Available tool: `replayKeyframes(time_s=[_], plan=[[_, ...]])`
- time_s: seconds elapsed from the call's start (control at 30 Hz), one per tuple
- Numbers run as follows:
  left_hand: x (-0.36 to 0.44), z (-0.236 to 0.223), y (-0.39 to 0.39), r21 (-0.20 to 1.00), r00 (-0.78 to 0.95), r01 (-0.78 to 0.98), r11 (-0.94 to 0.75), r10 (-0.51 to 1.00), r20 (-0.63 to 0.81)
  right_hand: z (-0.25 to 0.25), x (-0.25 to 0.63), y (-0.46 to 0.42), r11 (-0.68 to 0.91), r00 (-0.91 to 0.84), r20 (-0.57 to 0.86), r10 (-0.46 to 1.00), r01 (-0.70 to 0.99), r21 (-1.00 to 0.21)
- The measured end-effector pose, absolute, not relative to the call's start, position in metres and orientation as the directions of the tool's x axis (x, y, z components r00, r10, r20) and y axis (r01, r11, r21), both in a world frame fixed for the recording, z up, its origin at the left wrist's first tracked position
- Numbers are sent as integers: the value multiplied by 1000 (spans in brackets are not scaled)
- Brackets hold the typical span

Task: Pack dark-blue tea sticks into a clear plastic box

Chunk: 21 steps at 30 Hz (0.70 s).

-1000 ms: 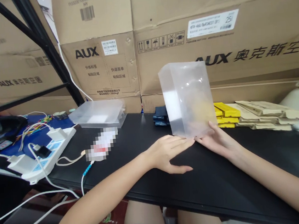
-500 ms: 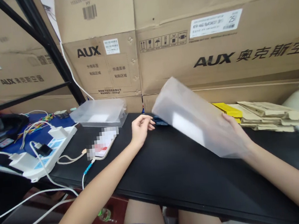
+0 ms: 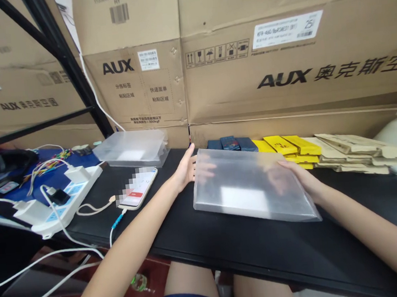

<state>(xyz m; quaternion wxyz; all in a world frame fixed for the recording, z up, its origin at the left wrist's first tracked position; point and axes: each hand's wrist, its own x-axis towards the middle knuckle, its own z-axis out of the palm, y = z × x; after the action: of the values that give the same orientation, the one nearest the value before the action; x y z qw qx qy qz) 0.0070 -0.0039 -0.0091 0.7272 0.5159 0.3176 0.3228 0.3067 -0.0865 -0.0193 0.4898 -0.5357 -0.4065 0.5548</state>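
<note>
The clear box (image 3: 239, 177) has swung flatter, left hand (image 3: 187, 168) splayed at one end, right hand (image 3: 303, 180) pinching the other.

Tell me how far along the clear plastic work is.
Looks set down: the rear clear plastic. In hand: a clear case, gripped by the right hand, the left hand at its edge. Remaining: unclear; blue packets, yellow packets and tan packets lie outside it.

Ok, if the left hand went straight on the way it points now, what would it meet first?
The left hand would meet the clear plastic box first; its fingers already show through one end. Past that, the dark blue packets look roughly in line, but depth is unclear.
</note>
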Motion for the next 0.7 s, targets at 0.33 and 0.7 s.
replayKeyframes(time_s=[0.33, 0.7], plan=[[11, -21, -2, 989, 477, 134, 60, 871, -118, -24, 313, -87, -181, -122, -219, 968, 269, -946], [9, -32, 10, 996, 380, 65, 64, 921, -83, -26, 336, -78, -139, 132, -91, 987, 418, -898]])
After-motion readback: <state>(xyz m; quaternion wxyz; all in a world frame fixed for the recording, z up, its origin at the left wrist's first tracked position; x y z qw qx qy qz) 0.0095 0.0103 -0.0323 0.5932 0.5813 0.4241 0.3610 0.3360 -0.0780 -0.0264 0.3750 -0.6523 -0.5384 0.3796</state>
